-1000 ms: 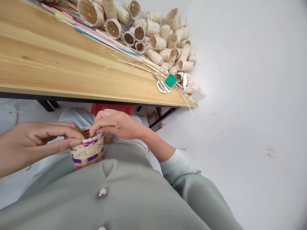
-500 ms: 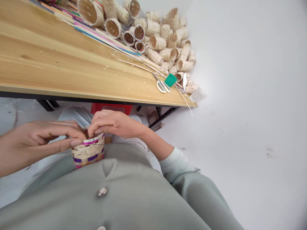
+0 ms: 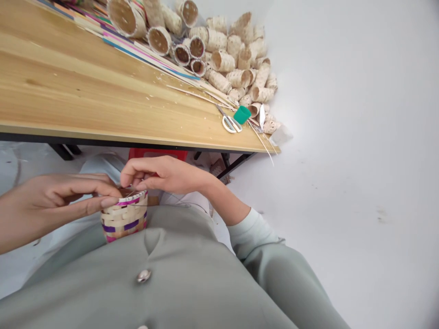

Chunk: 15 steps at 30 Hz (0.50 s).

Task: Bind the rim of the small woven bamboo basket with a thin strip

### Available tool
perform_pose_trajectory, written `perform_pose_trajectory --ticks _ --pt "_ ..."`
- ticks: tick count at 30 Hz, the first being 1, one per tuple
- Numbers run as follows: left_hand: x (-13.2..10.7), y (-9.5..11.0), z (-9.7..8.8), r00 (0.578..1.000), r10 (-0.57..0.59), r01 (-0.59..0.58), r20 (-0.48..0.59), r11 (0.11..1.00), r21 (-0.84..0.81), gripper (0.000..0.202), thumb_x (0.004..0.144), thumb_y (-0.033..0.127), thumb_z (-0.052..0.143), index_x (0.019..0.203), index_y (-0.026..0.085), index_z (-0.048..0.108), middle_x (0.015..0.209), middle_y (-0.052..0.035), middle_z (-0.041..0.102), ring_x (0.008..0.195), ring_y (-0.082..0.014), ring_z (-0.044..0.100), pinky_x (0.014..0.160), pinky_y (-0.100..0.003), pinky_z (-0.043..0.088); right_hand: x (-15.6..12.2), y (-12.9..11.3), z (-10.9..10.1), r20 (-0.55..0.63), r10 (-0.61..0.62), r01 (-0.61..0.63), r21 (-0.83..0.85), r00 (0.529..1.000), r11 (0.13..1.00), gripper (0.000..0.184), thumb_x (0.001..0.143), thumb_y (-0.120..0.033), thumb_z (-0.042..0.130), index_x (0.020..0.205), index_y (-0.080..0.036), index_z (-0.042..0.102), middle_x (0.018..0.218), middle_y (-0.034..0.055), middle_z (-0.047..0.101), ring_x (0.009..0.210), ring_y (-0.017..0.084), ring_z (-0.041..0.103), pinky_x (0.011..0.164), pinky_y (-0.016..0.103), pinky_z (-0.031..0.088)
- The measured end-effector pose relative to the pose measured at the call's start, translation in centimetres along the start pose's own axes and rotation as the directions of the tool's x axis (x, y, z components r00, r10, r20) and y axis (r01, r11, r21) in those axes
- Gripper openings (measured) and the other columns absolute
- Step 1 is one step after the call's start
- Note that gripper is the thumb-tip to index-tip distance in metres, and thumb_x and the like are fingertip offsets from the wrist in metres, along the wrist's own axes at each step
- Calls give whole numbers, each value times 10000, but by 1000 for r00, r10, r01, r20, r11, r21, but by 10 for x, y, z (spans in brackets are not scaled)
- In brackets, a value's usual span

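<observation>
A small woven basket (image 3: 123, 220), pale with purple and magenta bands, stands mouth up, slightly tilted, close against the front of the grey-green jacket (image 3: 192, 269). At the basket's left side, the left hand (image 3: 66, 196) pinches the rim (image 3: 134, 199), thumb on the near face and fingers over the mouth. Above the basket's mouth, the right hand (image 3: 166, 173) is bent with index finger and thumb a narrow gap apart; a fine line runs from the rim toward those fingertips, though it is too thin for me to tell whether they grip it. A dark thread (image 3: 187, 205) trails off to the right of the basket, looping by the jacket. Beyond the basket is a wooden table (image 3: 103, 103), with a red object (image 3: 157, 154) under its edge. Farther off, right of the basket, white-handled scissors (image 3: 229, 119) lie beside a green cup-like piece (image 3: 242, 114); behind these are coloured strips (image 3: 144, 55) and piled bark tubes (image 3: 222, 61).
</observation>
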<state>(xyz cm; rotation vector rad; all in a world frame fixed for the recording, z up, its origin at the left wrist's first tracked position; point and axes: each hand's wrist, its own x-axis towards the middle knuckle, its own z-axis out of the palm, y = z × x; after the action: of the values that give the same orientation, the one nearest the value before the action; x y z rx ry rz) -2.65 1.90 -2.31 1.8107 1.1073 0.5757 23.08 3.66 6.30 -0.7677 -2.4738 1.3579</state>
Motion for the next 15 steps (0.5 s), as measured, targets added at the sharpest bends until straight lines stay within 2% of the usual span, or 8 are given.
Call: perform_pose_trajectory --ticks 4,6,8,10,12,14,15 --pt "3 0 4 997 -61 59 -36 997 -52 462 604 734 754 683 281 801 755 3 763 856 -248 755 781 -279 621 2 -6 8 -47 -55 54 -13 997 998 145 937 -44 550 980 -166 616 970 -63 679 915 45 627 856 127 504" --pt "5 3 5 994 -100 95 -37 987 -127 419 583 688 789 671 278 793 690 6 724 841 -260 752 804 -321 633 3 -7 12 -69 -71 62 -116 995 991 188 954 -44 529 1018 -181 640 1033 -62 707 941 49 644 866 133 498" --pt "6 6 6 989 -145 136 -34 970 -200 406 551 654 815 697 275 793 713 1 732 822 -264 747 767 -331 639 2 -8 17 -101 -80 46 -298 992 954 199 1003 -99 524 1091 -194 674 1139 -57 728 1006 69 652 898 163 494" --pt "7 9 7 980 -190 170 -66 958 -229 413 513 639 822 693 269 783 760 -11 761 772 -253 733 678 -301 624 1 -6 25 -121 -57 -14 -518 991 855 192 1058 -247 538 1159 -217 699 1182 -37 736 1052 117 648 933 243 505" --pt "7 14 9 963 -239 207 -125 951 -228 404 492 636 806 643 264 759 743 -16 767 714 -234 710 610 -270 589 1 -5 36 -146 -23 -86 -694 989 715 258 1086 -328 499 1184 -240 721 1169 -13 740 1061 163 644 997 343 502" --pt "8 19 12 935 -297 247 -192 937 -245 408 476 649 768 602 262 737 680 -11 748 672 -228 690 590 -274 577 2 -6 47 -246 -39 -173 -776 969 606 345 1116 -263 396 1188 -264 734 1225 -1 722 1144 189 623 1125 449 435" --pt "9 21 13 920 -313 260 -235 937 -232 413 475 655 745 601 261 736 658 -9 741 657 -231 685 586 -284 577 2 -8 52 -292 -73 -195 -784 954 589 405 1121 -209 339 1203 -273 730 1297 -3 695 1231 190 589 1182 475 384"
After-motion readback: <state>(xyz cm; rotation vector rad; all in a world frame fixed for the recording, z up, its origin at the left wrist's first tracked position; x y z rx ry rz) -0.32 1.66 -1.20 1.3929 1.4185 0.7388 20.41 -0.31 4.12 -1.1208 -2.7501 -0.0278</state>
